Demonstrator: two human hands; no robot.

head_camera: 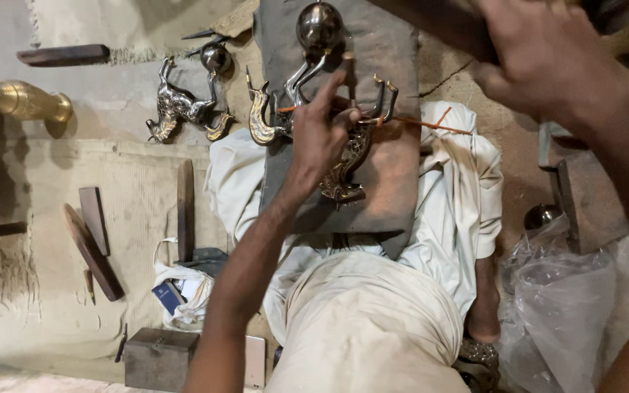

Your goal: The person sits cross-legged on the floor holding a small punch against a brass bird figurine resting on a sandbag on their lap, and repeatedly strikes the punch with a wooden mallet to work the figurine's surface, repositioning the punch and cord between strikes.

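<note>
Head view, left hand (pixel 322 135) steadying brass figure (pixel 343 164), right hand (pixel 547 58) perhaps gripping handle

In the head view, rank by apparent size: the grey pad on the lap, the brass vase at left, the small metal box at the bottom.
1. Grey pad, clearly largest.
2. and 3. Metal box and brass vase look alike; the vase is cut off at the edge, so unranked.

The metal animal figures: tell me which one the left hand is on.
The brass figure on the grey pad across the lap, under the left hand. The silvery figure lies untouched on the floor.
</note>
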